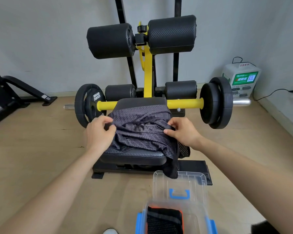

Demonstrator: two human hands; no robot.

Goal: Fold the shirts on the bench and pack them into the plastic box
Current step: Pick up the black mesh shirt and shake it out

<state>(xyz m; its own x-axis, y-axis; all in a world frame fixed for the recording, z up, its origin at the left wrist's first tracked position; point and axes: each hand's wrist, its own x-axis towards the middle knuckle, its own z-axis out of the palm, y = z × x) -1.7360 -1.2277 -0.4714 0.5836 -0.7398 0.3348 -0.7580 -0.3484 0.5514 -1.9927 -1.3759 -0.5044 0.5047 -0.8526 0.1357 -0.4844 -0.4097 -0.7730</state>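
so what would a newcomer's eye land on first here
At centre, the left hand and right hand each pinch the grey mesh shirt bunched on the black bench. Behind it, a bright yellow bar carries black weight plates at both ends. At the bottom edge, the clear plastic box stands open with a folded black and orange garment inside.
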